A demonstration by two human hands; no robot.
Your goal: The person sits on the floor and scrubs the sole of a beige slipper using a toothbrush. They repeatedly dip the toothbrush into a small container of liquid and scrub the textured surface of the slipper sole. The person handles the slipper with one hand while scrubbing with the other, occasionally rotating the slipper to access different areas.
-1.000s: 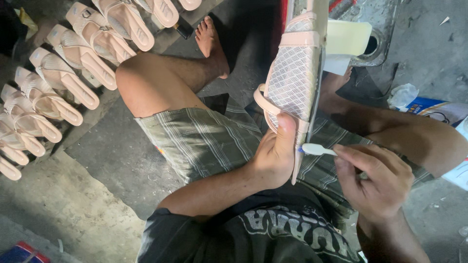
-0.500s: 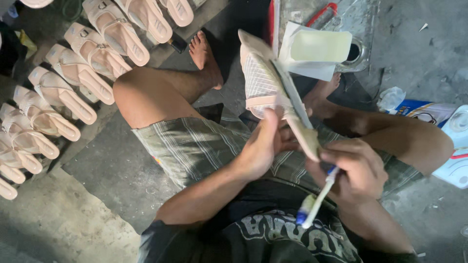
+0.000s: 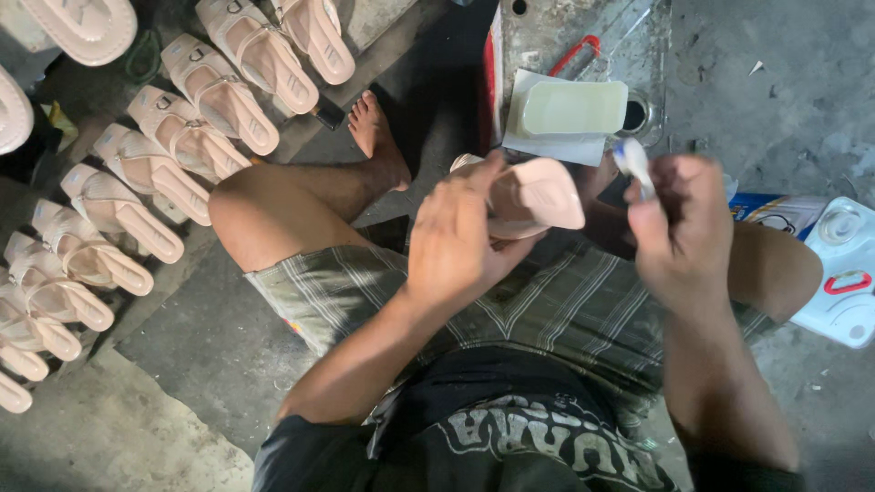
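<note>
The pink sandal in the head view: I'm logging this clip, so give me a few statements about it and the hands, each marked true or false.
1. The left hand holds the pink sandal. True.
2. The right hand is empty. False: it holds a small white brush, tip pointing up.
3. Rows of pink sandals lie on the floor to the person's left. True.
4. The brush touches the held sandal. False: it is apart from it, off to the right.
5. A pale rectangular tub sits on white paper beyond the hands. True.
6. The person wears shoes. False: the visible foot is bare.
</note>
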